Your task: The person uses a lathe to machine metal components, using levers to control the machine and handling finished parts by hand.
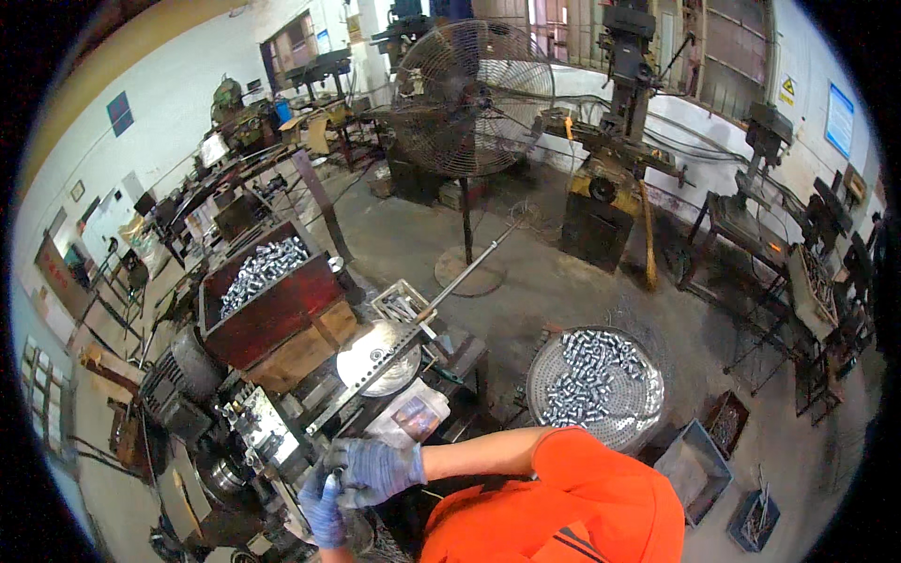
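Both my hands wear blue-grey knit gloves and meet close together at the front of a small metal lathe (pixel 267 427). My right hand (pixel 380 471) reaches in from the right with its fingers bent inward, closed on something small that I cannot make out. Just below and left of it, my left hand (pixel 324 509) is closed too, its fingertips near those of the right; what lies between them is hidden. A long metal bar (pixel 375 375) slants up and away from the machine, just beyond my hands. Beside it lies a round, pale metal disc (pixel 352 364).
A red bin (pixel 272 328) of shiny metal sleeves stands behind the lathe. To the right, a round perforated tray (pixel 627 424) holds many more. A clear plastic container (pixel 410 413) sits by the bar. Farther back are a large standing fan (pixel 469 98) and a drill press (pixel 601 192); blue crates (pixel 699 469) lie at right.
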`<act>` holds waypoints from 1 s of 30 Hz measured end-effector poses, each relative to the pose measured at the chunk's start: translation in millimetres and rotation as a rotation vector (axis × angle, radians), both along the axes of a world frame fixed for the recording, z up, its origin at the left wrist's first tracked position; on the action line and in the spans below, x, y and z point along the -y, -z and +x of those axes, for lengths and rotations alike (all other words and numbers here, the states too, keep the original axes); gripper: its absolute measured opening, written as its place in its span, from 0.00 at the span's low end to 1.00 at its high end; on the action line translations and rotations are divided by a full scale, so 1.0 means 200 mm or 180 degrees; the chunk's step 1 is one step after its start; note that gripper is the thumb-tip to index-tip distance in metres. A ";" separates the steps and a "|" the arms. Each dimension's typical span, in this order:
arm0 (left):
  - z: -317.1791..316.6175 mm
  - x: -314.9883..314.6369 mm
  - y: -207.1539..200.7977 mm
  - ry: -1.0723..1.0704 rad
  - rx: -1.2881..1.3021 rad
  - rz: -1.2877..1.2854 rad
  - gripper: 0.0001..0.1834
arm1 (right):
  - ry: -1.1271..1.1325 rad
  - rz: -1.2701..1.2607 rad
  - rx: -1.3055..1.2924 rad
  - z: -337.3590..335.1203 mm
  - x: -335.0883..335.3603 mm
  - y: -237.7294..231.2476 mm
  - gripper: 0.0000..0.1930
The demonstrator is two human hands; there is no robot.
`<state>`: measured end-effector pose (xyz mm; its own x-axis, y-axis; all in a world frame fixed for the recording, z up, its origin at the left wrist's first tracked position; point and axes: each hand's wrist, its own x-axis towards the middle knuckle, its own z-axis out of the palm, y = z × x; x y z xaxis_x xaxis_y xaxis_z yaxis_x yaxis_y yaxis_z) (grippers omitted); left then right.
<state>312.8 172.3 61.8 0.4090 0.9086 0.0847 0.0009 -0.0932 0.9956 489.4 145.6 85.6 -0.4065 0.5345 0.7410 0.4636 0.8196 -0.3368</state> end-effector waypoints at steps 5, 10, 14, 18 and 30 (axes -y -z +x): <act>-0.16 0.08 -0.04 -0.0425 -0.0202 0.0165 0.31 | -0.0255 -0.0328 0.0075 -0.17 0.00 0.00 0.15; -0.13 0.01 -0.03 -0.0400 0.0420 -0.0421 0.30 | -0.0199 -0.1400 0.0833 -0.09 -0.01 -0.10 0.15; -0.17 0.07 0.01 -0.0194 0.0939 -0.0358 0.32 | -0.0444 -0.0533 0.0121 -0.22 -0.04 -0.02 0.07; -0.21 0.05 0.07 -0.0306 0.1326 -0.0625 0.29 | -0.0339 -0.0860 0.0299 -0.26 -0.09 -0.03 0.11; -0.27 -0.04 0.07 -0.0358 0.2184 -0.1015 0.28 | -0.0213 -0.0575 0.0802 -0.35 -0.21 -0.05 0.11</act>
<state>259.2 180.5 47.8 0.2630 0.9647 0.0131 -0.6350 0.1629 0.7552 419.3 186.8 96.0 -0.6039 0.6142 0.5080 0.4980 0.7884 -0.3611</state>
